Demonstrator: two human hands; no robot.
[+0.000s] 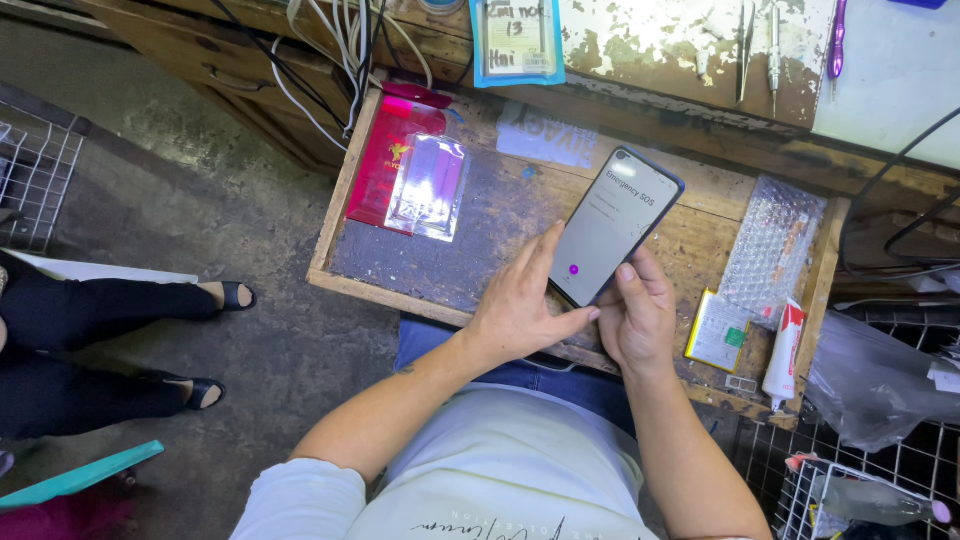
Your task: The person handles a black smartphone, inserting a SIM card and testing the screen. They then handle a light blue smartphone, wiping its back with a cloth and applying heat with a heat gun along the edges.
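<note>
Together, both hands' grip (590,310) cradles the smartphone (615,225).

Below you an open wooden drawer (440,285) serves as the work surface — worn and dark inside. On it lie a red packet (378,165) under a clear plastic sleeve (428,188), a bubble-wrap pouch (772,245), a flat yellow-edged battery (716,333) and a white tube (783,352) — all at its edges.

Open drawer (400,262) before me: phone (612,226) above it, between my left hand (522,305) and my right hand (638,318). Two packets (412,172) lie in it at left; bubble wrap (772,245), battery (717,332) and tube (783,352) at right. Workbench (690,50) behind.
</note>
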